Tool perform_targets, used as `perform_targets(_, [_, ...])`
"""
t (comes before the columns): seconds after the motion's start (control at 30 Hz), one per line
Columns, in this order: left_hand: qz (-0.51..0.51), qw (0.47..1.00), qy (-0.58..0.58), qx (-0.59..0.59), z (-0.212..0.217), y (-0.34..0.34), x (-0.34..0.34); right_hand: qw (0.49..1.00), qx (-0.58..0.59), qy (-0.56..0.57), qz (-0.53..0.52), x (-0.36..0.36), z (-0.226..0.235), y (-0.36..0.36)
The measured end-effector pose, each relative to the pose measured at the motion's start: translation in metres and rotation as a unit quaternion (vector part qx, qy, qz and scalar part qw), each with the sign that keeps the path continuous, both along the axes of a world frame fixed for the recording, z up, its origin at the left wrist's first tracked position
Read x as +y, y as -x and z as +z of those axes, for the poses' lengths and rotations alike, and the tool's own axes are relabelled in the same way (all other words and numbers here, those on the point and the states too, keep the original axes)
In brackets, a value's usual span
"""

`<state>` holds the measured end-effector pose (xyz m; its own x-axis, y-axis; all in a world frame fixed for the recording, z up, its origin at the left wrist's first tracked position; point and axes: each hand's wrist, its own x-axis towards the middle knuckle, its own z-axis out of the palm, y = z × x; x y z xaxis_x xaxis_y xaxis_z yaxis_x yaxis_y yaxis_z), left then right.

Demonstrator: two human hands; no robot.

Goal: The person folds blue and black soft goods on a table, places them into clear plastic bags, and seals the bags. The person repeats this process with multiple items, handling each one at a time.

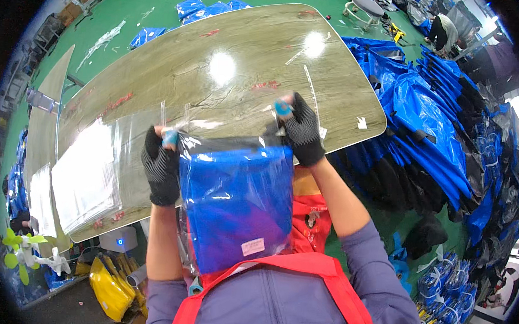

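A clear plastic bag (189, 236) with a folded blue fabric piece (233, 190) inside hangs in front of my chest, at the near edge of the table. A small white label (252, 246) shows low on the bag. My left hand (162, 166), in a black dotted glove with bare fingertips and blue tape on one finger, pinches the bag's upper left corner. At the upper right corner, my right hand (301, 129), gloved and taped alike, is closed on the bag's edge; its fingertips are slightly blurred.
A wood-patterned table (176, 66) bears a stack of clear bags (88, 165) at its left. Blue and black sheeting (414, 106) is piled at the right. Several bundled blue packs (446, 289) lie lower right, yellow bags (110, 287) lower left. A person (443, 31) bends over far right.
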<state>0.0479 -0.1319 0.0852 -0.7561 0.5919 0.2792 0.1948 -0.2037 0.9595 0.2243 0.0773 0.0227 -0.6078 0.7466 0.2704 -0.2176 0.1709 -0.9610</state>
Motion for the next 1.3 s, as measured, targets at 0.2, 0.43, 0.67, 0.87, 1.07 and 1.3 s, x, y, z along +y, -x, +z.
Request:
perform_targets(0.2, [-0.068,0.993,-0.077,-0.065,0.082,-0.016,0.031,0.983,-0.009,0.103,0.151,0.01,0.023,0.089])
perform_targets(0.43, [-0.176,0.974,0.046,-0.132,0.038,0.003,0.015,0.781,0.285,0.38,0.406,-0.036,0.046,0.073])
perform_targets(0.67, [-0.177,0.914,-0.016,-0.364,-0.015,0.021,-0.06,0.904,-0.018,0.344,0.252,-0.043,0.078,-0.001])
perform_targets(0.87, [-0.053,0.982,0.079,-0.161,0.018,0.009,-0.028,0.996,-0.047,-0.062,0.053,-0.044,0.096,0.0])
perform_targets(1.07, [0.048,0.997,0.046,-0.039,-0.003,0.006,-0.026,0.989,-0.139,-0.036,-0.04,-0.054,0.048,0.011])
perform_targets(1.3, [0.01,0.957,0.028,-0.29,-0.07,0.024,-0.014,0.981,-0.094,0.142,0.096,-0.014,-0.011,0.015])
